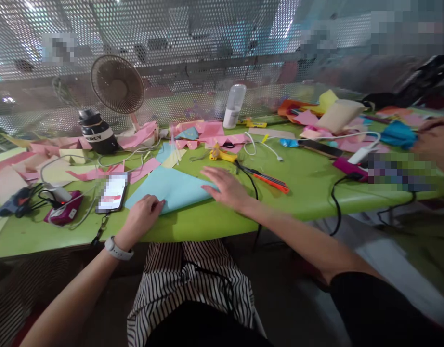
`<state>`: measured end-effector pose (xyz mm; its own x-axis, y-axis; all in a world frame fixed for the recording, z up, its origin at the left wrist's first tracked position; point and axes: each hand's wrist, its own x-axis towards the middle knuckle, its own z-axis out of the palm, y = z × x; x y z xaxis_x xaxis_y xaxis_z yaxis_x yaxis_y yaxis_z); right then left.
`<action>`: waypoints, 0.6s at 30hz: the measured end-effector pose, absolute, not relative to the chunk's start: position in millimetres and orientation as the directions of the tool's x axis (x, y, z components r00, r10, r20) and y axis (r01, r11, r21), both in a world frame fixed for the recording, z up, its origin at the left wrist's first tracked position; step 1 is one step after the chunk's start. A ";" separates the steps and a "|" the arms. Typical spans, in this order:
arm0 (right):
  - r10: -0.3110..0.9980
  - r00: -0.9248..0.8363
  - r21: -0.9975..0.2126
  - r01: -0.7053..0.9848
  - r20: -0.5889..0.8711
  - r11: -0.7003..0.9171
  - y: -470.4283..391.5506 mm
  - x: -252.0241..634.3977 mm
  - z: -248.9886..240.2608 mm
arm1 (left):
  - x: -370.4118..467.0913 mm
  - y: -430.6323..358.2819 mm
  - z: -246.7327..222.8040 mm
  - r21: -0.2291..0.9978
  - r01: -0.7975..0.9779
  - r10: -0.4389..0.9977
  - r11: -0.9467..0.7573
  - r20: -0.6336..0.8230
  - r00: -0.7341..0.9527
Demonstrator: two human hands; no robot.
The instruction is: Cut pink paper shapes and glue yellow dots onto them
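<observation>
A light blue sheet of paper (173, 188), folded into a triangle, lies on the green table near its front edge. My left hand (144, 212) rests at the sheet's lower left, its fingers curled and pressed together at the paper's edge; whether they pinch it is too small to tell. At the sheet's right corner is my right hand (225, 188), fingers spread, thumb over the corner. A phone (113, 192) with a lit screen lies left of the sheet. Beyond my right hand are a yellow glue gun (222, 154) and an orange-handled tool (270, 183).
The green table (207, 224) holds pink paper scraps (146, 169), a fan (118, 86), a black bottle (97, 132), a white bottle (234, 107) and magenta power strips (65, 208) with cables. Another person's hand (433, 144) is at the far right. A perforated metal panel stands behind.
</observation>
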<state>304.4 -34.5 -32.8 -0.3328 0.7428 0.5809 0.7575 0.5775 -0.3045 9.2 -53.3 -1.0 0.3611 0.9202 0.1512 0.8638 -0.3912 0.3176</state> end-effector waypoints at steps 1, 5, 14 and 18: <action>0.697 -0.428 -0.213 0.744 0.576 0.633 -39.5 304.0 -33.8 | 10.5 -52.6 -1.3 0.286 0.881 0.926 -0.377 0.140 0.351; 0.565 -0.720 -0.034 0.605 0.402 0.796 -56.8 301.1 -42.3 | 17.0 -52.2 0.3 0.144 0.942 0.952 -0.304 0.063 0.298; 0.673 -0.712 -0.171 0.651 0.202 0.740 -52.8 297.8 -53.0 | 25.9 -40.2 11.8 -0.050 0.969 0.966 -0.242 -0.102 0.236; 0.705 -0.694 -0.199 0.677 0.149 0.708 -55.6 296.7 -45.2 | 19.0 -34.5 10.9 -0.015 0.954 0.951 -0.298 -0.089 0.296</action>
<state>296.7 -55.6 -45.2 -0.6935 0.7049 0.1490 0.6771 0.7084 -0.1993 19.0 -34.5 10.9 0.2960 0.9510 -0.0889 0.9543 -0.2984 -0.0147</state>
